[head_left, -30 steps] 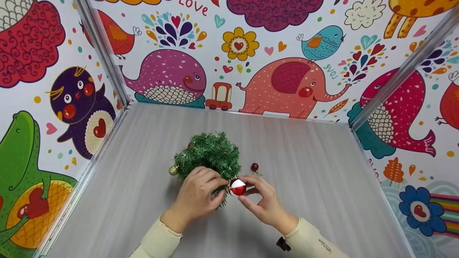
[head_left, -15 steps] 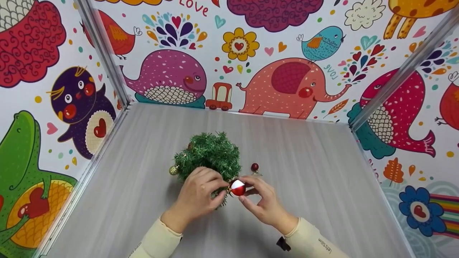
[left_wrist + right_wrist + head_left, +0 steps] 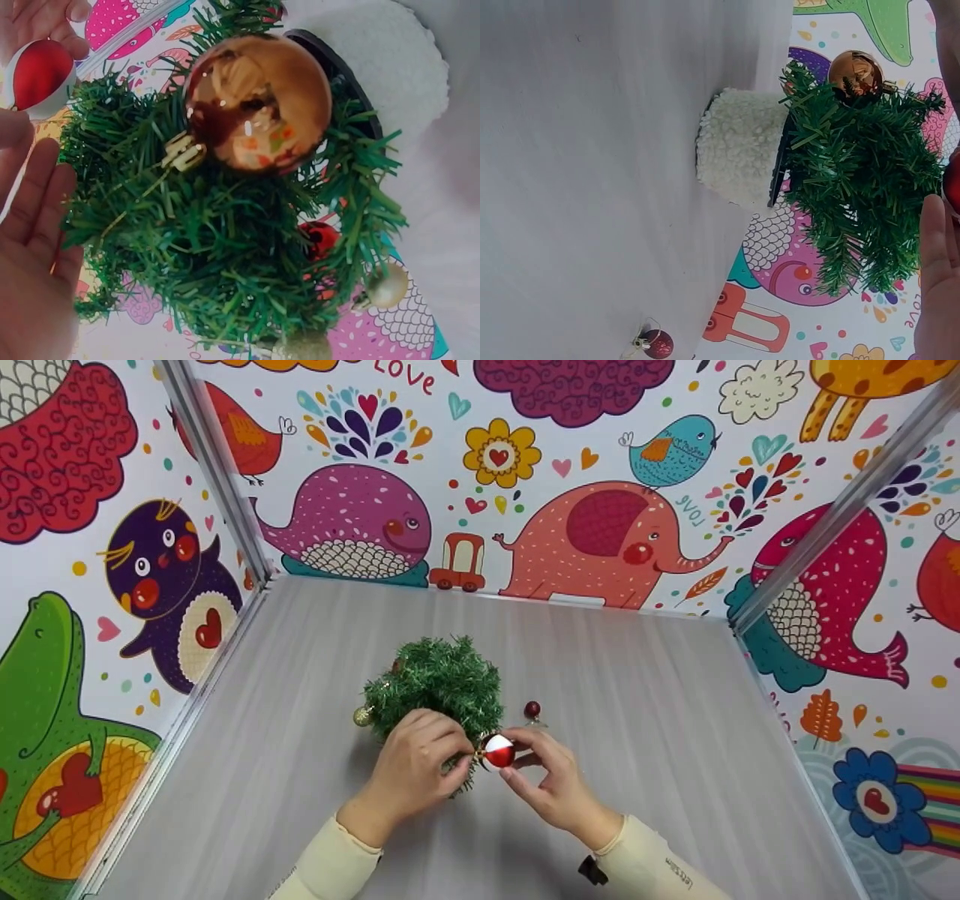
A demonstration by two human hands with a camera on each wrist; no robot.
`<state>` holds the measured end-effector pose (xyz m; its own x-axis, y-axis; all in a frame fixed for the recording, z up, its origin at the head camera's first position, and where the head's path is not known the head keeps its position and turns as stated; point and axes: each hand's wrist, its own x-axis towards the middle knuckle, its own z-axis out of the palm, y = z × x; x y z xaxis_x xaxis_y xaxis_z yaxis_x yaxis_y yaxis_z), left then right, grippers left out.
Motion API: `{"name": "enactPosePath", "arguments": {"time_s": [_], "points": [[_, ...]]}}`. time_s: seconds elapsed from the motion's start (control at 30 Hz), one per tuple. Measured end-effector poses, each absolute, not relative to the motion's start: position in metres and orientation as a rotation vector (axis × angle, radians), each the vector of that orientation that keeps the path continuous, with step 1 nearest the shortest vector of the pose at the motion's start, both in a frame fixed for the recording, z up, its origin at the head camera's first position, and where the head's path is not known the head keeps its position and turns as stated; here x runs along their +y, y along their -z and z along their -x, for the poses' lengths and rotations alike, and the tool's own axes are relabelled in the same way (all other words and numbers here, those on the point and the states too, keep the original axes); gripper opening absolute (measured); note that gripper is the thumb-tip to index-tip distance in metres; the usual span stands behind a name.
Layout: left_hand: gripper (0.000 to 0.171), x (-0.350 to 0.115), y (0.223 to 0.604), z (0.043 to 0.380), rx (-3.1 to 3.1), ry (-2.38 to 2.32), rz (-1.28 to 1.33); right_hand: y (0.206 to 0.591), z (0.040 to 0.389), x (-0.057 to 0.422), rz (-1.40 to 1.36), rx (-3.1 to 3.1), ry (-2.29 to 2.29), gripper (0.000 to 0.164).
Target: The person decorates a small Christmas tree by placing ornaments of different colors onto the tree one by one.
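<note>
A red-and-white Christmas bauble (image 3: 498,751) is held between the thumb and fingers of my right hand (image 3: 551,780). My left hand (image 3: 416,765) pinches at the bauble's gold cap (image 3: 478,753), thumb and index finger meeting there. Just behind both hands stands a small artificial Christmas tree (image 3: 442,675) in a fuzzy white pot (image 3: 742,146). On its branches hang a shiny copper bauble (image 3: 259,101), a red bauble (image 3: 321,240) and small gold baubles, one of them a glittery gold bauble (image 3: 363,715) at the left side.
A small dark red bauble (image 3: 532,709) with a string loop lies on the grey wood-grain table (image 3: 637,697), right of the tree. Cartoon-printed panels (image 3: 480,510) with metal edge strips enclose the table at the back and both sides.
The red-and-white bauble has turned slightly in the fingers, and its gold cap shows more clearly. Both hands stay nearly in place; the tree has not moved.
</note>
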<state>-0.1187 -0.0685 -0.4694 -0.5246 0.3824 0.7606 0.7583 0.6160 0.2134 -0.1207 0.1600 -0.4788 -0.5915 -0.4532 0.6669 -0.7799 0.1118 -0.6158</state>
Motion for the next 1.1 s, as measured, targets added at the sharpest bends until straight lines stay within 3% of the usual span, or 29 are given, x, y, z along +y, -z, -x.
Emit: {"name": "enactPosePath", "arguments": {"time_s": [0.77,1.1], "points": [[0.01,-0.07,0.461,0.121,-2.123,0.706,0.861,0.497,0.117,0.161,-1.141,-2.253,-1.547,0.042],[0.011,-0.066,0.458,0.122,-2.165,0.691,0.855,0.488,0.118,0.157,-1.101,-2.184,-1.451,0.04]]}}
